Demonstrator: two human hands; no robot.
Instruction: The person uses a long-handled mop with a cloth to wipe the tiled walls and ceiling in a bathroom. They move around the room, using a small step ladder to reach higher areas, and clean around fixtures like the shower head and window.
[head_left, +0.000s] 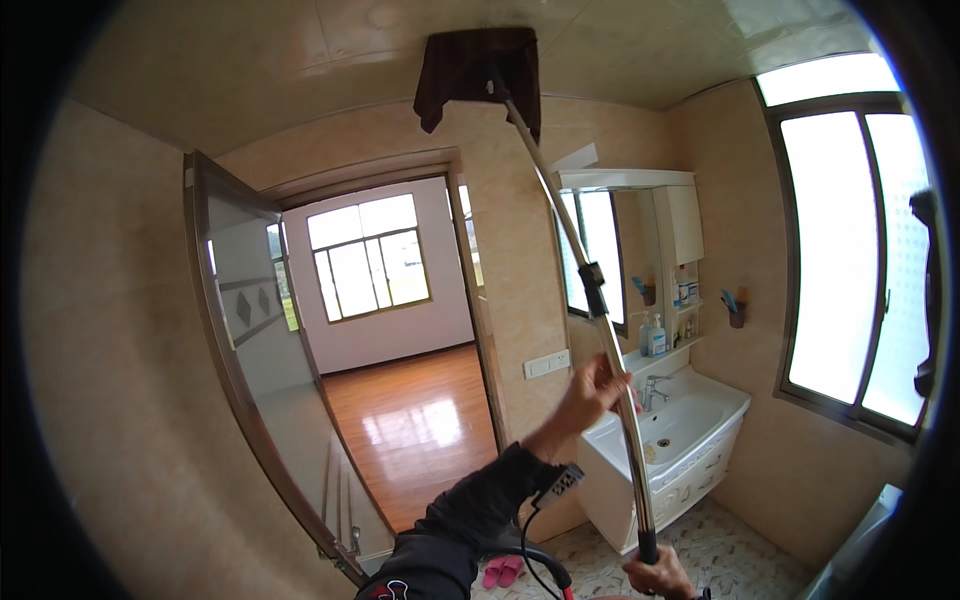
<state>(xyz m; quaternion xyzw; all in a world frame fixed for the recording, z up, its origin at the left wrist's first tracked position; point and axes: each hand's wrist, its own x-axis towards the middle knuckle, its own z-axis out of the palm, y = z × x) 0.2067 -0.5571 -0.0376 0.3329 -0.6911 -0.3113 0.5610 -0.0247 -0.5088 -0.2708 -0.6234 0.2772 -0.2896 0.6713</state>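
Note:
A telescopic metal pole (568, 217) slants up from the bottom of the view, with a black locking collar (593, 289) partway along. Its top end carries a dark brown cloth (465, 67), which lies against the ceiling panels (360, 34) with its corners hanging down. My left hand (596, 390) is wrapped around the middle of the pole, in front of the washbasin. Lower down, my right hand (660, 574) grips the pole's black end. The head under the cloth is mostly hidden.
A white washbasin cabinet (675, 495) and a mirror (636, 247) stand right of the pole. Left is an open glazed door (262, 375) beside a doorway to a wood floor (420, 420). Pink slippers (502, 571) and a curved black tube (551, 564) are below. A window (832, 247) is at right.

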